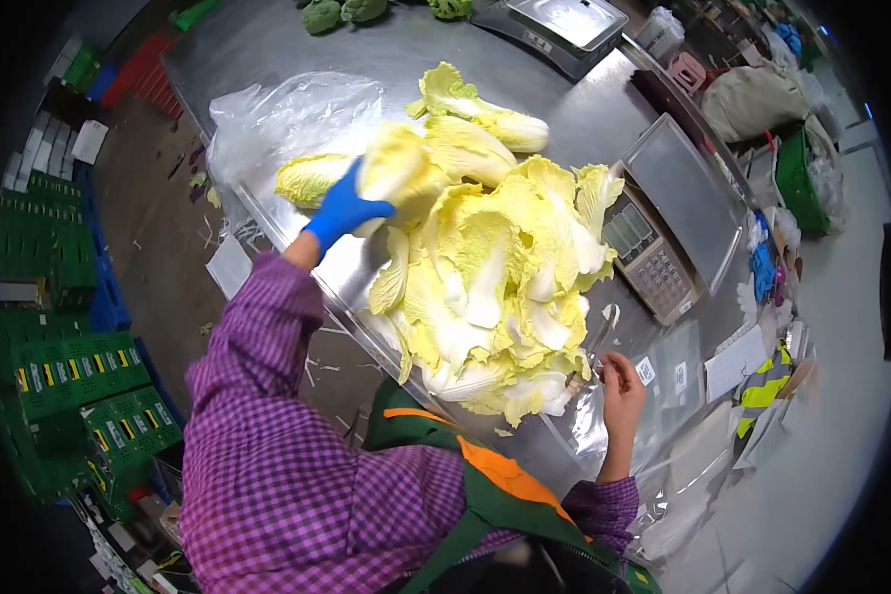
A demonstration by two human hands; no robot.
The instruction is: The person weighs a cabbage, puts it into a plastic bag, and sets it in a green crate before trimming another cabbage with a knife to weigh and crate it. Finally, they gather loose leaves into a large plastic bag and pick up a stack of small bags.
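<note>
My left hand [344, 209], in a blue glove, grips a napa cabbage [398, 170], which is smeared by motion. Beside it on the metal table lie more whole cabbages [470, 150], one of them just left of the glove. A large heap of loose yellow-white cabbage leaves [495, 287] spreads in front of my body. My right hand [621, 388], ungloved, is at the heap's lower right edge with its fingers curled. What those fingers hold, if anything, I cannot make out. Clear plastic bags with white labels [663, 391] lie beside it.
A scale with a keypad [653, 262] stands right of the leaves. Another scale [554, 30] is at the back, near green broccoli heads [342, 12]. A crumpled clear plastic bag [287, 124] lies at the table's left edge. Green crates [79, 376] are stacked on the left.
</note>
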